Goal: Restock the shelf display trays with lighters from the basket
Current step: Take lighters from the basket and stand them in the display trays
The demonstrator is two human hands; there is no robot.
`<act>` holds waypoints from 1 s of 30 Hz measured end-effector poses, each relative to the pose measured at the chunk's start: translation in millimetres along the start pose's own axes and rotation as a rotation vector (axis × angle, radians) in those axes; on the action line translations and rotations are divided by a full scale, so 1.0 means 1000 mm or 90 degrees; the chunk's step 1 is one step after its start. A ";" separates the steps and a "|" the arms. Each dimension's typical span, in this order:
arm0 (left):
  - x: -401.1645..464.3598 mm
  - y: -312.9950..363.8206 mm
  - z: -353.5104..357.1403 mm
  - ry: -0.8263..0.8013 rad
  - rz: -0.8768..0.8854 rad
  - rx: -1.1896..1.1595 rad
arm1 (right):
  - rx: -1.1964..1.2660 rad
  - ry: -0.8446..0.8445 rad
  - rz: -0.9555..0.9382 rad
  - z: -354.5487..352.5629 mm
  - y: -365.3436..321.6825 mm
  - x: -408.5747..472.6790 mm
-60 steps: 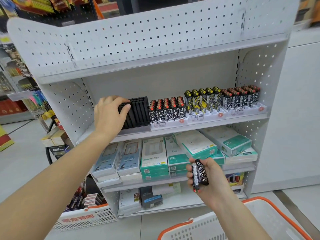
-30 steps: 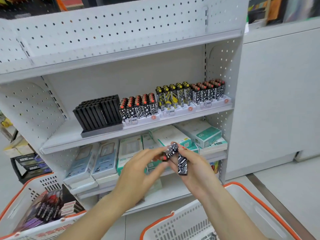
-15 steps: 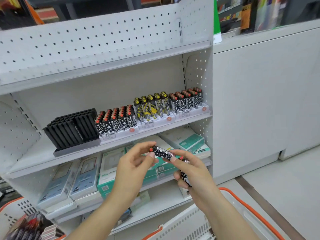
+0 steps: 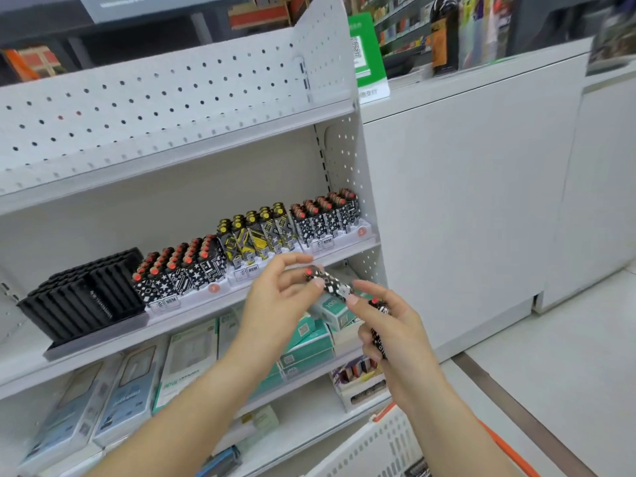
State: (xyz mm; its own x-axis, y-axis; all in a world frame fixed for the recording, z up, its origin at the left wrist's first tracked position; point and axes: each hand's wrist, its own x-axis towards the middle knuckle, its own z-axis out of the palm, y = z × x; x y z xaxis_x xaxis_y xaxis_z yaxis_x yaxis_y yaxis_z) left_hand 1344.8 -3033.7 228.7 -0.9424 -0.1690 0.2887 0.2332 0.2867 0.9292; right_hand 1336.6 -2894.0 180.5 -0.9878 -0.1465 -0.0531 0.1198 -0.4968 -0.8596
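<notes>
Shop shelf [image 4: 192, 327], front edge: patterned lighter [image 4: 328, 281] lying crosswise, red cap leftward, pinched between left hand [image 4: 280, 297] and right hand [image 4: 389, 325], which grips spare lighters [image 4: 378, 333]; trays [image 4: 213, 287] just behind-left.

Left hand [image 4: 275, 297], off the black tray [image 4: 82, 304] it touched two seconds ago, now pinches the red-capped end of one lighter [image 4: 328, 282] in front of the shelf; right hand [image 4: 389, 325] pinches its other end, other lighters gripped below. View sits further right, nearer the shelf.
</notes>
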 end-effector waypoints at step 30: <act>0.158 0.018 0.051 0.021 0.273 0.561 | 0.353 0.115 0.138 -0.033 -0.020 0.026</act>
State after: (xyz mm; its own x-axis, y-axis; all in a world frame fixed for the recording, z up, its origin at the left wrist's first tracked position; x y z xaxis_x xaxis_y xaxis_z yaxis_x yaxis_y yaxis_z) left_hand 1188.0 -3007.4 279.0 -0.8094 0.0918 0.5800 0.2796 0.9288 0.2432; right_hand 1305.2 -2859.3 179.2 -0.9306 -0.1707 -0.3239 0.3055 -0.8496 -0.4299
